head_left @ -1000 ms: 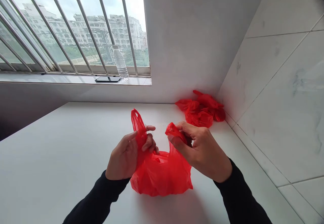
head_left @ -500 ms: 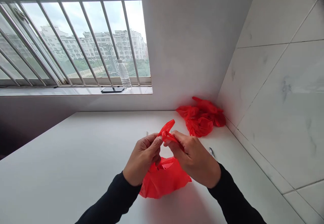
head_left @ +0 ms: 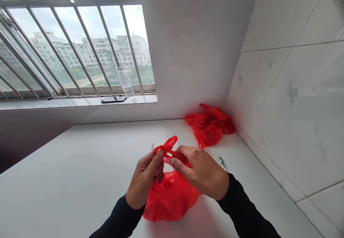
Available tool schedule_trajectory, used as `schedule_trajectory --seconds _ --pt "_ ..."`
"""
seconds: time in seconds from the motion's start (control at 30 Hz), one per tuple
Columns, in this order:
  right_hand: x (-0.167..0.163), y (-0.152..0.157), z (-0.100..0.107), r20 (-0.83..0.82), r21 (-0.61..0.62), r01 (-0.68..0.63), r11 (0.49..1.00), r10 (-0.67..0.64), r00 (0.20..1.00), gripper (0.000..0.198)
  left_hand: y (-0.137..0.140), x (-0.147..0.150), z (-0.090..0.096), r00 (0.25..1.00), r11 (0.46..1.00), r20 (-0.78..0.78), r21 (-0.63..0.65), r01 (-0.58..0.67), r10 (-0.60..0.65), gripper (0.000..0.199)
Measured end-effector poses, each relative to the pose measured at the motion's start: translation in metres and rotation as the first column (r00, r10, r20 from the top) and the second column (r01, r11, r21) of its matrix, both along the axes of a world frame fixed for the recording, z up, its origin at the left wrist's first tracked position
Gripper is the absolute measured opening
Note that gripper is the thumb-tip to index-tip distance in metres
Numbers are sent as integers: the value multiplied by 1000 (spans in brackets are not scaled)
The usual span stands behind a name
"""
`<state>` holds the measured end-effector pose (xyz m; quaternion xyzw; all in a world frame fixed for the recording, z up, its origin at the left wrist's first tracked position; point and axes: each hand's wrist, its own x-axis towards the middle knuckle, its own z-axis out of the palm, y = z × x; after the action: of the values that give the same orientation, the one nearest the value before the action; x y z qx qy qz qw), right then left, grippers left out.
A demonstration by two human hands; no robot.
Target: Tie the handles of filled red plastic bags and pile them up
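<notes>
A red plastic bag (head_left: 172, 202) stands on the white table in front of me, its two handles drawn up between my hands. My left hand (head_left: 146, 175) pinches one handle between thumb and fingers. With thumb and forefinger, my right hand (head_left: 200, 168) grips the other handle. The handles cross and loop over each other just above the bag, and a loose red end sticks up there. Through the gap below them the bag's mouth shows; its contents cannot be made out.
More red plastic bags (head_left: 211, 125) lie crumpled in the table's back corner by the tiled wall. A pen (head_left: 221, 162) lies right of my right hand. On the windowsill are a clear bottle (head_left: 125, 84) and a phone (head_left: 113, 99). A white stick-like thing (head_left: 152, 147) is partly hidden behind my left hand.
My hands have moved slightly apart, the left one further left. The crossed handles, bunched tightly before, now show a loose loop with a gap. The whole view has shifted a little.
</notes>
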<state>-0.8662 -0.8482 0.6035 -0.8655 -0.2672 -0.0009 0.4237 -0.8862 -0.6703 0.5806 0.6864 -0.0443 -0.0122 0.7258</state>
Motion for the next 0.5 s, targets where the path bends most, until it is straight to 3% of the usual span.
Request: schedule_trajectory --seconds 0.2,0.3,0.4,0.5 --pt "2 -1 -2 4 50 -116 992 116 993 24 -2 -2 0 998 998 -29 39 48 -47 49" --pt "3 -2 0 -45 123 -13 992 19 999 23 -1 -1 -3 997 999 -60 21 44 -42 53" --pt "6 -4 2 -42 248 118 961 -111 993 26 1 0 -4 993 997 -91 -17 73 -74 57" --pt "7 -4 2 -11 358 77 931 -78 997 18 1 0 -1 978 986 -140 -84 144 -155 52"
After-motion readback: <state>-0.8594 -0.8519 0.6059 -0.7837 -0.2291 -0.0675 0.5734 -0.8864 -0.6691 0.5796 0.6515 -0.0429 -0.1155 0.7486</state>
